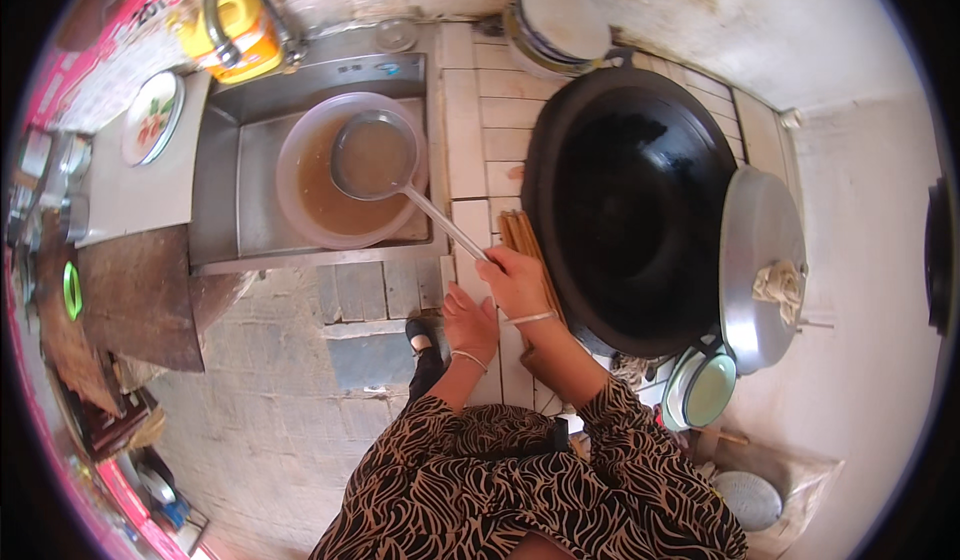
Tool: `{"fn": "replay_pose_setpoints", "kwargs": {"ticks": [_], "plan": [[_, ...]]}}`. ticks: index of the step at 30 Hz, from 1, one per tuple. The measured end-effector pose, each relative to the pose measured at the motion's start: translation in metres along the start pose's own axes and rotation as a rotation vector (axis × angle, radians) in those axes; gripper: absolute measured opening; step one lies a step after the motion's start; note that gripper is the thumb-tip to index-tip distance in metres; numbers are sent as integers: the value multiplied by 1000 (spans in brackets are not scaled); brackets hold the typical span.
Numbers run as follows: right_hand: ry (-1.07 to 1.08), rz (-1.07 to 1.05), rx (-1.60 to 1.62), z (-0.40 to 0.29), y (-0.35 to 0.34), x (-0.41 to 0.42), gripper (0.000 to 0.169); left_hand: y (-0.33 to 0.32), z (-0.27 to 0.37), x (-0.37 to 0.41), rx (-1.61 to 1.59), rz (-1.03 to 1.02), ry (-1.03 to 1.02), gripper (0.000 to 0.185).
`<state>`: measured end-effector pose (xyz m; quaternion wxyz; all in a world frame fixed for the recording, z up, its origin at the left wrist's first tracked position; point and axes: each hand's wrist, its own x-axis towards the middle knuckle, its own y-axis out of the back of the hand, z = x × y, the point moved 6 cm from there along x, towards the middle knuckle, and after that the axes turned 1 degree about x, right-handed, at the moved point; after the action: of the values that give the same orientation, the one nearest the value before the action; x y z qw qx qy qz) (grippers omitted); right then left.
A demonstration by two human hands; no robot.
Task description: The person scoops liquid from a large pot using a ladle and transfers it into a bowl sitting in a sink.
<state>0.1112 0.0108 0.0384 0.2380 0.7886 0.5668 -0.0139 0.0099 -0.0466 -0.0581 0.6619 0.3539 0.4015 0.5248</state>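
Note:
My right hand (517,284) grips the handle of a large metal ladle (375,155). The ladle's bowl is over a pale plastic basin (291,185) of cloudy brown liquid and looks filled with the same liquid. That basin stands in a stainless steel sink (259,219). My left hand (470,325) rests on or just above the tiled counter edge, its fingers apart and nothing seen in it. Right of my hands, a big black wok (630,207) is set into the tiled stove. Several wooden sticks (529,241) lie along its left rim.
A metal lid (757,275) with a cloth on its knob leans at the wok's right. Stacked bowls (566,20) stand behind the wok, enamel bowls (711,389) in front. A yellow jug (244,35) and curved faucet (217,16) are behind the sink; a plate (150,121) lies left.

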Motion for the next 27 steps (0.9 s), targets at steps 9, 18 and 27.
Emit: {"fn": "replay_pose_setpoints", "kwargs": {"ticks": [9, 18, 27], "plan": [[-188, 427, 91, 42, 158, -73, 11, 7, 0, 1, -43, -23, 66, 70], [-84, 712, -771, 64, 247, -8, 16, 5, -2, 1, -11, 32, 55, 68], [-62, 578, -1041, 57, 239, -21, 12, 10, -4, 3, -11, 11, 50, 70]]}}
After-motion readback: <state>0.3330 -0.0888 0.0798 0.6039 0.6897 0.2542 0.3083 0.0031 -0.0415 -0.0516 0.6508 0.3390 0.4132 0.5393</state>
